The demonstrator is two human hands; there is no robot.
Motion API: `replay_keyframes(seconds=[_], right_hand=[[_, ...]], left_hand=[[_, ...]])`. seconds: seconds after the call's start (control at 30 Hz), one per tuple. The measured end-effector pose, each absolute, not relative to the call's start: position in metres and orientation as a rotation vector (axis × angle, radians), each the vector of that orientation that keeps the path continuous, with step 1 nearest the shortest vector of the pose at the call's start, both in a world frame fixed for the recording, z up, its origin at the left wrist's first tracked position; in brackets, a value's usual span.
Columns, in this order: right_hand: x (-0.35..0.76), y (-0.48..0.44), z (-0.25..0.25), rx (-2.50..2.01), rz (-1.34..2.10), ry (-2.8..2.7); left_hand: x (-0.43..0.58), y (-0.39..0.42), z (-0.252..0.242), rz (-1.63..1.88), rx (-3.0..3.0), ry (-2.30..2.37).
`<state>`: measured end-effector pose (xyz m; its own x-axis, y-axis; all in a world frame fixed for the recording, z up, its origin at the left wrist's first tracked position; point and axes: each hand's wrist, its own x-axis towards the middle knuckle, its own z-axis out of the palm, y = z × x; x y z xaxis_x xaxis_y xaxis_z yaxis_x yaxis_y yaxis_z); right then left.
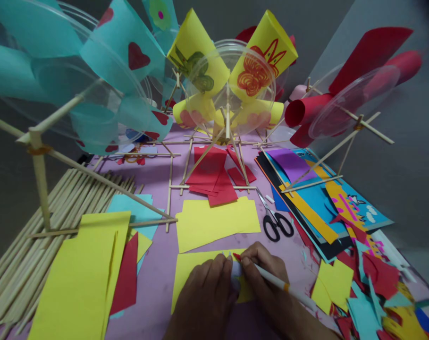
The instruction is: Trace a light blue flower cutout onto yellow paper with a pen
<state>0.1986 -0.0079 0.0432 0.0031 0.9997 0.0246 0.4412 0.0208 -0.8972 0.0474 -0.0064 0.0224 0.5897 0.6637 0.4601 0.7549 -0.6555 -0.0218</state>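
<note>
My left hand (209,290) lies flat on a yellow paper sheet (186,269) at the front. Its fingers stretch forward and press beside a small pale bluish-white piece (236,269), which they partly cover. Between the fingers of my right hand (265,269) is a white marker (288,289) with an orange band and a red tip. That tip is down at the upper edge of the pale piece, on or just above the yellow sheet. Just beyond lies another yellow sheet (217,219). Black-handled scissors (276,224) rest, slightly spread, to its right.
Stick stands carry paper windmills: blue (124,52), yellow (200,61) and red (309,111). Wooden sticks (54,226) and yellow sheets (79,274) lie left. Red paper (209,167) sits behind. Coloured sheets (295,170) and paper scraps (370,288) cover the right.
</note>
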Motion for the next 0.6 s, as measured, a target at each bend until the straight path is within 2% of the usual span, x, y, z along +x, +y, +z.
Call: replay_keyframes(seconds=[0.47, 0.6], right_hand=[[0.1986, -0.0047, 0.0437, -1.476, 1.001, -1.506], [0.1988, -0.0051, 0.0429, -1.470, 0.925, -1.502]], left_hand=[[0.0417, -0.0016, 0.0226, -0.719, -2.647, -1.223], [0.0406, -0.0011, 0.0226, -0.751, -2.696, -1.241]])
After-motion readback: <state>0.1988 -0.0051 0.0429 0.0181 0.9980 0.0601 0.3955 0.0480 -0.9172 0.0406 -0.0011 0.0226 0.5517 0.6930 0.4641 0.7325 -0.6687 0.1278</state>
